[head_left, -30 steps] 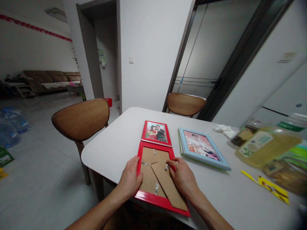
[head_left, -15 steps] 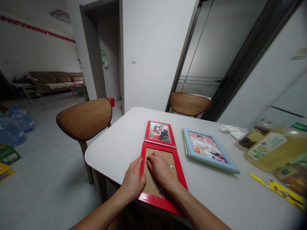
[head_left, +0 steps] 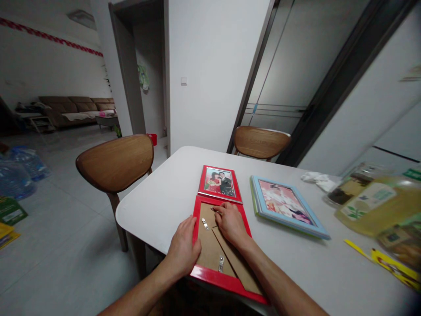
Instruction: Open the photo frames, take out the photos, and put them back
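A red frame (head_left: 215, 274) lies back side up at the near table edge, its brown backing board (head_left: 207, 245) showing metal clips and a slanted stand flap (head_left: 235, 259). My left hand (head_left: 184, 246) grips the frame's left edge, thumb on top. My right hand (head_left: 229, 220) is closed in a pinch near the top of the backing, at a small metal piece that is mostly hidden. Touching the far end, a second red frame (head_left: 220, 182) lies face up with a photo of a couple. Light blue and green frames (head_left: 289, 204) are stacked to the right.
On the table's right side (head_left: 296, 267) are white tissue (head_left: 317, 179), a yellow liquid bottle (head_left: 365, 204), a clear container (head_left: 350, 184) and yellow items (head_left: 394, 267). Wooden chairs (head_left: 116, 163) stand left and beyond the table. Water bottles (head_left: 28, 164) sit on the floor.
My right hand has moved right from the backing's upper left, and the stand flap and a metal clip at upper left now show. My left hand stays on the frame's left edge.
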Demonstrator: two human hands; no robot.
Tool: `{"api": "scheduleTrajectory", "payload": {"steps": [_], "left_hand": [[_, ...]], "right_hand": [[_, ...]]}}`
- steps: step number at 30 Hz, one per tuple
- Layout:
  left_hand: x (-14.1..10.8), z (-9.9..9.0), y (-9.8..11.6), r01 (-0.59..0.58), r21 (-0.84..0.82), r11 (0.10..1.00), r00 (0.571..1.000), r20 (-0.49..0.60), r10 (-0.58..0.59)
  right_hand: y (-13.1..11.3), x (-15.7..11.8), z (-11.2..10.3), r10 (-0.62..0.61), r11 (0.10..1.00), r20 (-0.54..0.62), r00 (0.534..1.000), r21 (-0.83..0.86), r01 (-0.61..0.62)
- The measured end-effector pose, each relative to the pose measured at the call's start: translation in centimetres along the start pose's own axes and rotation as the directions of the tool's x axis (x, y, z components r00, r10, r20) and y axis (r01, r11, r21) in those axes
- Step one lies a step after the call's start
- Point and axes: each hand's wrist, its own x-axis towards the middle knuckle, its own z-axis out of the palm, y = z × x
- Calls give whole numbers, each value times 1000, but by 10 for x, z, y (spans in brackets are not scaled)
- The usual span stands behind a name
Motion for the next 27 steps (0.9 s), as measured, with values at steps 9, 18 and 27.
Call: {"api": "scheduleTrajectory", "payload": {"steps": [9,18,27], "left_hand": [[-2,1,-1,16,14,1000,1000,-16,-16],[-2,1,0,15,23,1000,1000,-5,-15],[-2,2,-2,53,-12,999,998,-22,-53]], "right_hand": [[5,-72,-49,-297,926,266,917,315,209],[-3,-80,-35,-248,947,166,954,251,202],[-7,-72,-34,11,989,106,994,146,-27]]}}
